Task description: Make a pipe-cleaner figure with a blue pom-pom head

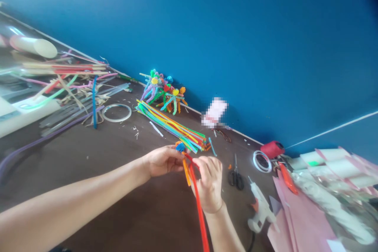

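Note:
My left hand point(167, 160) pinches a small pipe-cleaner figure point(180, 147) with a blue middle and orange strands hanging down. Close beside it, my right hand point(209, 179) is closed on a red pipe cleaner point(198, 201), whose long end trails toward the bottom edge. Its upper end meets the figure between the hands, though the fingers hide the exact join. Just beyond both hands lies a bundle of colourful pipe cleaners point(169, 124). Several finished-looking pipe-cleaner figures point(165, 90) stand behind that bundle by the blue wall.
Right of my hands lie black-handled scissors point(235, 177) and a white glue gun point(260, 206). Pink paper sheets point(304, 220) and wrapped rolls point(333, 165) fill the right side. A tape ring point(116, 113) and a pile of sticks point(67, 69) lie to the left.

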Motion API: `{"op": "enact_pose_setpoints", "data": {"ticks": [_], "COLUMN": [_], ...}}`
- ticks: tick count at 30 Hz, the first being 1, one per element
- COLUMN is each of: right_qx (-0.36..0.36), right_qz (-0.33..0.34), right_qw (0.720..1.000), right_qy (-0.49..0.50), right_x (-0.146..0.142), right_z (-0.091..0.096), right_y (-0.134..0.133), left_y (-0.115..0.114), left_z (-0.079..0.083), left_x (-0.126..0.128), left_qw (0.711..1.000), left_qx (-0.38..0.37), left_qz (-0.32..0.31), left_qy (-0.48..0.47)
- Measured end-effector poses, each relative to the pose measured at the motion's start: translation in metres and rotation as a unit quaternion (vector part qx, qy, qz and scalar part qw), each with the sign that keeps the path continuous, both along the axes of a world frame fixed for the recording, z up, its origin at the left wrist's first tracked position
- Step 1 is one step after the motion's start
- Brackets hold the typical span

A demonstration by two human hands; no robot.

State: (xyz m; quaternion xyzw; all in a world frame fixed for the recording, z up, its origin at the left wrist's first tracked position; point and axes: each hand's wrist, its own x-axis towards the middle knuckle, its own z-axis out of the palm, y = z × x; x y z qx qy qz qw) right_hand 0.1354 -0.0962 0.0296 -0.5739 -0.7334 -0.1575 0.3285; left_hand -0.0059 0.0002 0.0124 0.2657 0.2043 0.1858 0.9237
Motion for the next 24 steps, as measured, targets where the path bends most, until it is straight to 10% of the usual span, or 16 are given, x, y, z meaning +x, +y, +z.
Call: {"op": "enact_pose_setpoints", "data": {"ticks": [24], "right_qx": [-0.014], "right_qz": [-0.042], "right_qw": [0.998], "right_qy": [0.043], "right_x": [-0.006], "right_z": [-0.008], "right_y": [0.002], "left_y": [-0.020], "left_z": [-0.005], "left_x": [0.018], "left_qw": [0.983], "left_qx": [0.091], "left_qz": [0.160], "left_qy": [0.019]}}
